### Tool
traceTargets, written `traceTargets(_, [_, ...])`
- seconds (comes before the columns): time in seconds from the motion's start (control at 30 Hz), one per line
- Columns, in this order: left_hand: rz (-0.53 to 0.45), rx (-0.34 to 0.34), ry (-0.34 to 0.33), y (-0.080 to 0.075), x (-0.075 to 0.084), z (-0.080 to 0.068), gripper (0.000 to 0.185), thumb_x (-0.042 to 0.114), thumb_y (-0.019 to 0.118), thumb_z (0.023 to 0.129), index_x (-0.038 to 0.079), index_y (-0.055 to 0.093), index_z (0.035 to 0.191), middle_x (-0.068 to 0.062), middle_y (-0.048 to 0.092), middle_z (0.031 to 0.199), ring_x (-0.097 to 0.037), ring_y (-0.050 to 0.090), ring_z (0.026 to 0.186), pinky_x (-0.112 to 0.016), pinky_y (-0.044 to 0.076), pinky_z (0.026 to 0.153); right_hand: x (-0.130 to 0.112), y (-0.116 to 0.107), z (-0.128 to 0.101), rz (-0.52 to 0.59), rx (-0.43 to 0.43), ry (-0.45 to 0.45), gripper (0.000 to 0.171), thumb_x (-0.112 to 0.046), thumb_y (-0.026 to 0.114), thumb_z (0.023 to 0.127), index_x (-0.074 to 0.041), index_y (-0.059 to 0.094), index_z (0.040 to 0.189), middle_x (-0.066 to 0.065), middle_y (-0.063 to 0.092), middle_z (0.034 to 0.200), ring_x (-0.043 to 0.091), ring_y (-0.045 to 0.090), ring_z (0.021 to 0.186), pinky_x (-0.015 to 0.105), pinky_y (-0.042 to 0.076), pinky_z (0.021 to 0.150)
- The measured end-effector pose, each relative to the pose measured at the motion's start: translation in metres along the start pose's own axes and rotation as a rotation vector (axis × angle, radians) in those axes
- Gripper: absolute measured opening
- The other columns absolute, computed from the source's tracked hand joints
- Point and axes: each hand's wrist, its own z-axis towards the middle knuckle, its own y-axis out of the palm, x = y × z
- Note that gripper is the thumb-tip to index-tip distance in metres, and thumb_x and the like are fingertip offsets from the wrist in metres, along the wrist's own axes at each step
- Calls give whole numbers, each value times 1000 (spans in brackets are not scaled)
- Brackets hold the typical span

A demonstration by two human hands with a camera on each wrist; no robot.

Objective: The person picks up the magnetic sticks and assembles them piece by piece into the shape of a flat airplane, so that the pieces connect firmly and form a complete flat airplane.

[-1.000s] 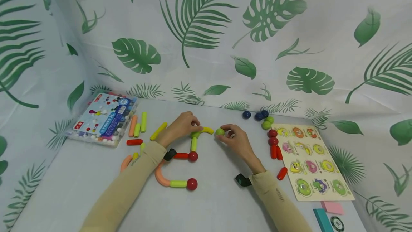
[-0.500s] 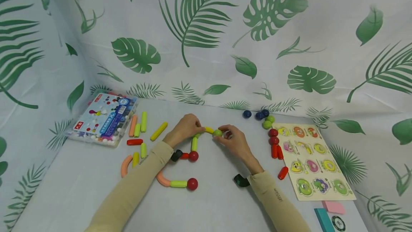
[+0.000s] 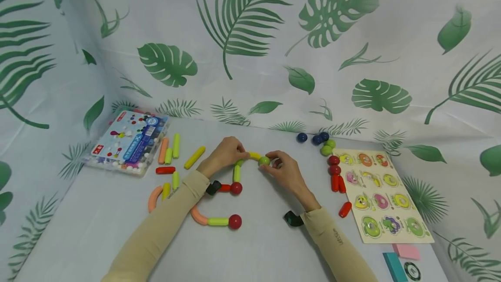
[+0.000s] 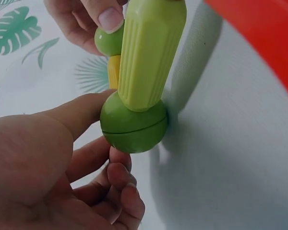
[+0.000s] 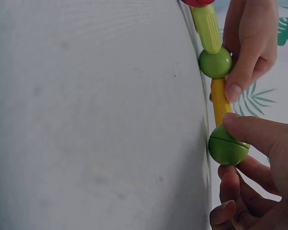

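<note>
My right hand [image 3: 287, 171] pinches a green ball [image 3: 264, 160] between thumb and fingers. The ball sits at the right end of a curved yellow rod [image 3: 254, 156]. At that rod's other end, my left hand [image 3: 226, 153] grips it with the thumb beside a second green ball [image 4: 134, 124]. From this ball a light green rod [image 4: 151, 57] runs to a red ball [image 3: 236, 188], joined to a red rod [image 3: 225, 188] partly hidden by the left wrist's camera. Nearer me, an orange curved rod [image 3: 199, 216], light green rod [image 3: 218, 221] and red ball [image 3: 235, 221] form a chain.
A clear parts box [image 3: 125, 140] stands back left, with loose rods [image 3: 194, 157] beside it. Blue balls [image 3: 302, 137], green balls [image 3: 326, 150], red balls [image 3: 334, 165] and red rods [image 3: 345, 209] line a fruit puzzle board [image 3: 385, 195] at right. Teal [image 3: 395, 266] and pink blocks [image 3: 407, 251] lie front right.
My right hand has brought the green ball left against the yellow rod's end. My left hand has shifted slightly right, onto the rod. Over the last half second both hands hold nearly still.
</note>
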Motion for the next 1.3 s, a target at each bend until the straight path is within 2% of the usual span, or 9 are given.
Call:
traceTargets(0.17, [-32, 55, 29, -12, -5, -5, 31, 31, 70, 97, 3, 78, 106, -9, 69, 101, -21, 58, 92, -32, 50, 84, 0, -1, 0, 0, -4, 4, 39, -35, 80, 89, -15, 68, 120, 2, 68, 111, 17, 59, 87, 27, 48, 72])
traceTargets(0.3, [-29, 149, 55, -31, -17, -18, 27, 28, 70, 97, 3, 79, 104, -9, 64, 92, -20, 53, 84, -29, 43, 75, 0, -1, 0, -3, -6, 8, 39, -34, 79, 89, -15, 67, 121, 2, 68, 112, 16, 59, 88, 26, 48, 72])
traceTargets(0.4, [-8, 223, 28, -43, -32, -33, 26, 27, 71, 96, 3, 78, 103, -9, 62, 89, -21, 51, 82, -30, 41, 72, 0, -1, 1, -6, -12, 9, 38, -34, 79, 89, -16, 67, 121, 1, 67, 113, 16, 59, 89, 27, 49, 73])
traceTargets(0.53, [64, 309, -47, -53, -48, -56, 27, 24, 73, 94, -2, 77, 102, -14, 63, 90, -26, 54, 84, -38, 46, 76, 2, -4, 1, -15, -17, 14, 39, -36, 79, 89, -18, 67, 122, 0, 67, 115, 17, 60, 91, 30, 50, 76])
traceTargets(0.7, [159, 293, -147, -52, -58, -76, 33, 25, 76, 92, -7, 75, 100, -18, 63, 94, -31, 59, 88, -44, 50, 80, 6, -8, -2, -23, -9, 33, 41, -39, 78, 89, -18, 67, 122, 0, 67, 116, 16, 60, 91, 31, 50, 77])
traceTargets(0.87, [194, 250, -181, -47, -62, -85, 30, 22, 77, 90, -8, 75, 96, -17, 62, 90, -29, 58, 83, -41, 50, 75, 8, -9, -5, -5, -10, 32, 41, -39, 79, 89, -18, 67, 122, 0, 68, 115, 16, 61, 90, 30, 50, 76])
traceTargets(1.07, [192, 257, -143, -41, -52, -86, 27, 20, 78, 88, -6, 76, 97, -15, 62, 89, -29, 58, 85, -41, 49, 77, 11, -8, -8, 18, -3, 21, 42, -40, 80, 88, -18, 67, 122, 1, 68, 115, 16, 62, 90, 29, 51, 77])
traceTargets(1.17, [190, 244, -80, -36, -35, -85, 27, 22, 79, 89, -4, 77, 96, -13, 63, 89, -28, 58, 86, -39, 49, 78, 14, -9, -9, 24, 9, 36, 43, -40, 79, 88, -18, 67, 122, 1, 68, 113, 17, 62, 91, 30, 51, 77])
traceTargets(1.3, [180, 231, 49, -24, -3, -82, 26, 23, 81, 88, -2, 77, 93, -11, 64, 88, -25, 58, 84, -37, 49, 78, 17, -13, -13, 26, 18, 56, 45, -41, 79, 88, -16, 67, 124, 2, 68, 113, 18, 62, 93, 30, 51, 77])
